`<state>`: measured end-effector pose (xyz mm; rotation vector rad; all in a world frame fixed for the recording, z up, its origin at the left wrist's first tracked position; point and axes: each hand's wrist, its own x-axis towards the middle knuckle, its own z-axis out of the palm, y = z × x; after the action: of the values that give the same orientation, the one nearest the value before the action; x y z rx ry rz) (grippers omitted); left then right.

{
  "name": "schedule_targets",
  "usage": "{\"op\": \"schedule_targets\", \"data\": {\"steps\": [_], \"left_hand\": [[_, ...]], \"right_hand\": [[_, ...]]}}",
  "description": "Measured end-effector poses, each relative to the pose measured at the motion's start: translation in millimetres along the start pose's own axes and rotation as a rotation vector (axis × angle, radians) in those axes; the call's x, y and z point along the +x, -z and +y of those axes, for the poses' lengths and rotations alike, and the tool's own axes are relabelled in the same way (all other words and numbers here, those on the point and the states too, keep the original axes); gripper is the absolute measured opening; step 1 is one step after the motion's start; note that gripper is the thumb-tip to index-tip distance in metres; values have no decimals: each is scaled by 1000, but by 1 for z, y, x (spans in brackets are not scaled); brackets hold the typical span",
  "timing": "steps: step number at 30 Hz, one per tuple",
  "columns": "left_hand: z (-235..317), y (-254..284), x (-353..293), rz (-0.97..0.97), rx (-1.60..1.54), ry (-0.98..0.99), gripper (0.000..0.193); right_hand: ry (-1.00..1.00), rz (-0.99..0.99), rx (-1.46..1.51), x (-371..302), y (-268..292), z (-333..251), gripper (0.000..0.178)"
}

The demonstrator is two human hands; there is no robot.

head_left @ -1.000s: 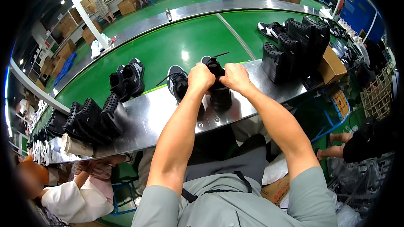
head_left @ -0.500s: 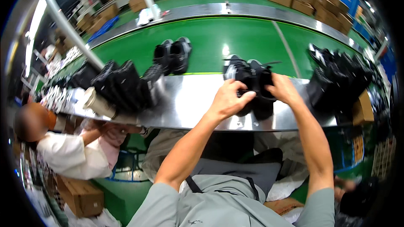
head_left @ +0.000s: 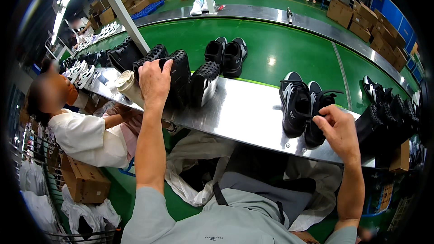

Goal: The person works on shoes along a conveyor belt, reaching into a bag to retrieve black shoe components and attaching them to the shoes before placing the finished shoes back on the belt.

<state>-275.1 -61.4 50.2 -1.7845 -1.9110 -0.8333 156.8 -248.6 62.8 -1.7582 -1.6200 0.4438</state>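
Note:
My left hand point(head_left: 155, 79) is on a black shoe point(head_left: 177, 74) standing on its side, with studded sole, among others at the left of the steel bench. Its fingers wrap over the shoe's upper edge. In front of me is a pair of black sneakers with white and grey trim: a left sneaker point(head_left: 294, 104) and a right sneaker point(head_left: 315, 129). A loose lace sticks out from the right one. My right hand point(head_left: 339, 133) is at that sneaker's heel end, thumb and forefinger pinched together; what is between them is hidden.
The steel bench point(head_left: 244, 108) borders a green belt point(head_left: 280, 49), where another black pair point(head_left: 235, 56) stands. A beige cup point(head_left: 129, 86) is beside my left hand. More black shoes point(head_left: 384, 117) crowd the right end. A co-worker point(head_left: 90, 140) sits at left.
My left hand has left the sneaker pair and moved left onto the upturned shoes. The right hand remains by the right sneaker. The view has turned left.

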Motion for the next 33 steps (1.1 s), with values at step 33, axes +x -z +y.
{"op": "schedule_targets", "data": {"steps": [33], "left_hand": [[246,18,-138,-804,-1779,228,18]], "right_hand": [[276,69,-127,-63,6,-19,51]]}}
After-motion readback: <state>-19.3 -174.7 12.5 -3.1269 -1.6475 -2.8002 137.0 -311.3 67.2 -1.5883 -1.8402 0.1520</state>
